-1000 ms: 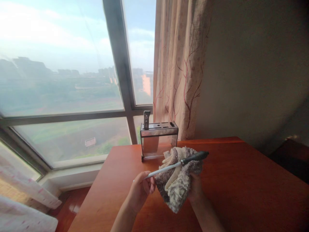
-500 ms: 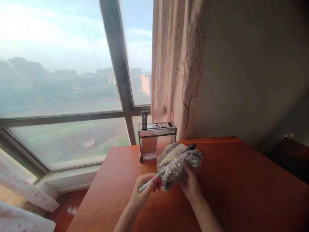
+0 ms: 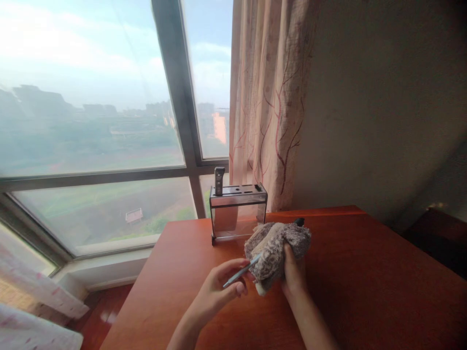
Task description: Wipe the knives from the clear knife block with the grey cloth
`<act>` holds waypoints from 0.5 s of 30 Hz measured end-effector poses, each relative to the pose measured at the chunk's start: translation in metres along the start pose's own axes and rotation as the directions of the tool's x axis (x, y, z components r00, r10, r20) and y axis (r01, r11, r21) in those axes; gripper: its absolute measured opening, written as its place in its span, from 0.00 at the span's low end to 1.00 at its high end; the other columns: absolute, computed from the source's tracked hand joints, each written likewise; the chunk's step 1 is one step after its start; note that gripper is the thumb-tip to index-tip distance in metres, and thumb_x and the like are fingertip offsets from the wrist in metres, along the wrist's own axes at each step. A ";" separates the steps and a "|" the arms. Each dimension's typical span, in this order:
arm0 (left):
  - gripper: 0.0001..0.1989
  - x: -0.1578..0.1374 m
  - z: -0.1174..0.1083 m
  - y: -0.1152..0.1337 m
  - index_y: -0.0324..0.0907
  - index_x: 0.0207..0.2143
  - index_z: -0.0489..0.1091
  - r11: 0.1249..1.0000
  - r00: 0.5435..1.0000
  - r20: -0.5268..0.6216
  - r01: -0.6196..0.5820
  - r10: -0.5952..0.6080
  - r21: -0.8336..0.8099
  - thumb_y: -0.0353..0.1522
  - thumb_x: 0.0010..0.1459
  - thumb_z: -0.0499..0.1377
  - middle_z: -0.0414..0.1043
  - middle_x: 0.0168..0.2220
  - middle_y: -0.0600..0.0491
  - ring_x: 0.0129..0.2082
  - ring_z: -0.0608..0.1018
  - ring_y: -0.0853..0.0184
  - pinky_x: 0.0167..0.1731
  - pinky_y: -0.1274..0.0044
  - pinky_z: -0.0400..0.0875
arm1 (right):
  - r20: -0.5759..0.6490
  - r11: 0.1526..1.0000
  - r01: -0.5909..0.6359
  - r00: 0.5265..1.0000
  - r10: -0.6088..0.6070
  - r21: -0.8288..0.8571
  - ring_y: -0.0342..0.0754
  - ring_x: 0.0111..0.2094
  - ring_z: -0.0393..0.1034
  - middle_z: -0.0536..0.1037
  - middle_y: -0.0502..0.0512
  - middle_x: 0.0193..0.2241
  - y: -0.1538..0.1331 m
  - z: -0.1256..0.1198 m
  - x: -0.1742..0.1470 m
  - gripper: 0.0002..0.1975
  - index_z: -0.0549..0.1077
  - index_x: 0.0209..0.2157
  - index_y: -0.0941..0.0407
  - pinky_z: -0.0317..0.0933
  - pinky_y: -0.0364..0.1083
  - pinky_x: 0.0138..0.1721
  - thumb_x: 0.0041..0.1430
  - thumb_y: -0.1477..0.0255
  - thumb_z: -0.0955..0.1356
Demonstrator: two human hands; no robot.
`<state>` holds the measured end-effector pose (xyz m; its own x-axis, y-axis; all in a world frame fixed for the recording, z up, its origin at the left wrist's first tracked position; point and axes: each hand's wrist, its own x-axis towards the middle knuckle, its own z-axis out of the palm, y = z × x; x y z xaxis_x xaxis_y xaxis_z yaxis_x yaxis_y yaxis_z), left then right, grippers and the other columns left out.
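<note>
My right hand [image 3: 295, 273] is closed around a bunched grey-and-beige fluffy cloth [image 3: 270, 253], with the thumb pressed on top. The cloth is wrapped round what looks like a knife [image 3: 241, 273], whose narrow pale metal end sticks out toward the lower left. A dark end [image 3: 299, 222], likely its handle, shows beyond the cloth at the upper right. My left hand [image 3: 223, 283] is open, thumb and fingers apart on either side of the metal end; some fingertips are hidden near the cloth. Both hands are above the reddish-brown table [image 3: 175, 272].
A clear, dark-framed knife block [image 3: 239, 194] stands at the table's back edge with one grey-black handle [image 3: 219, 181] upright in its top. Behind it are a window [image 3: 91, 121] and a patterned curtain [image 3: 266, 97]. A dark wall [image 3: 365, 107] is on the right.
My left hand has opened its fingers from around the metal end. The cloth and my right hand have moved slightly to the right, and less of the dark end shows.
</note>
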<state>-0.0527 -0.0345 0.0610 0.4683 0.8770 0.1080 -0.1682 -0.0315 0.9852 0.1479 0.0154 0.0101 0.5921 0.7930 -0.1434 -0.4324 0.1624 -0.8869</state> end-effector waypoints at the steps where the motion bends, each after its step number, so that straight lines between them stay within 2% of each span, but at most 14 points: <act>1: 0.25 0.001 0.000 0.000 0.39 0.53 0.67 1.000 1.000 0.016 0.025 -0.025 -0.018 0.40 0.54 0.63 0.75 0.41 0.43 0.31 0.74 0.65 0.32 0.74 0.66 | -0.012 0.999 0.040 0.999 -0.040 -0.037 0.57 0.45 0.73 0.79 0.59 0.44 0.001 -0.001 0.002 0.29 0.74 0.46 0.59 0.68 0.51 0.42 0.43 0.58 0.73; 4: 0.22 0.005 0.000 -0.004 0.37 0.47 0.69 0.994 0.995 -0.054 0.093 -0.090 0.056 0.43 0.58 0.58 0.73 0.30 0.50 0.25 0.69 0.70 0.28 0.77 0.63 | 0.014 0.962 0.171 0.985 -0.172 -0.214 0.59 0.43 0.75 0.81 0.61 0.38 0.003 -0.005 0.005 0.25 0.77 0.38 0.60 0.68 0.51 0.41 0.41 0.57 0.73; 6: 0.20 0.009 0.002 -0.010 0.36 0.40 0.70 0.981 0.986 -0.125 0.127 -0.109 0.144 0.45 0.59 0.56 0.64 0.22 0.57 0.21 0.62 0.73 0.22 0.79 0.56 | 0.074 0.910 0.247 0.969 -0.236 -0.332 0.60 0.37 0.76 0.82 0.62 0.30 0.005 -0.008 0.004 0.21 0.78 0.30 0.59 0.68 0.50 0.36 0.39 0.56 0.73; 9: 0.21 0.013 0.002 -0.015 0.35 0.34 0.72 0.967 0.984 -0.138 0.137 -0.109 0.213 0.47 0.57 0.56 0.52 0.20 0.60 0.21 0.55 0.74 0.20 0.80 0.49 | 0.168 0.825 0.365 0.931 -0.324 -0.432 0.60 0.30 0.77 0.81 0.62 0.24 0.004 -0.011 0.002 0.17 0.76 0.22 0.56 0.67 0.49 0.29 0.39 0.55 0.72; 13: 0.25 0.013 -0.002 -0.015 0.34 0.36 0.74 0.967 0.981 -0.132 0.168 -0.145 0.189 0.49 0.56 0.56 0.49 0.19 0.61 0.20 0.53 0.74 0.19 0.79 0.46 | 0.305 0.690 0.526 0.851 -0.428 -0.497 0.59 0.26 0.77 0.80 0.61 0.21 -0.001 -0.016 0.003 0.15 0.75 0.18 0.55 0.66 0.49 0.28 0.43 0.57 0.71; 15: 0.27 0.012 -0.003 -0.015 0.34 0.37 0.74 0.970 0.970 -0.155 0.208 -0.188 0.123 0.50 0.54 0.56 0.47 0.17 0.63 0.19 0.51 0.74 0.19 0.79 0.43 | 0.293 0.674 0.526 0.850 -0.438 -0.519 0.59 0.25 0.76 0.80 0.61 0.20 -0.003 -0.017 0.003 0.13 0.74 0.17 0.54 0.66 0.49 0.28 0.40 0.59 0.73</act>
<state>-0.0476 -0.0219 0.0472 0.3514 0.9307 -0.1010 0.0405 0.0926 0.9949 0.1629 0.0074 0.0048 0.4930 0.7751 0.3952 0.3733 0.2219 -0.9008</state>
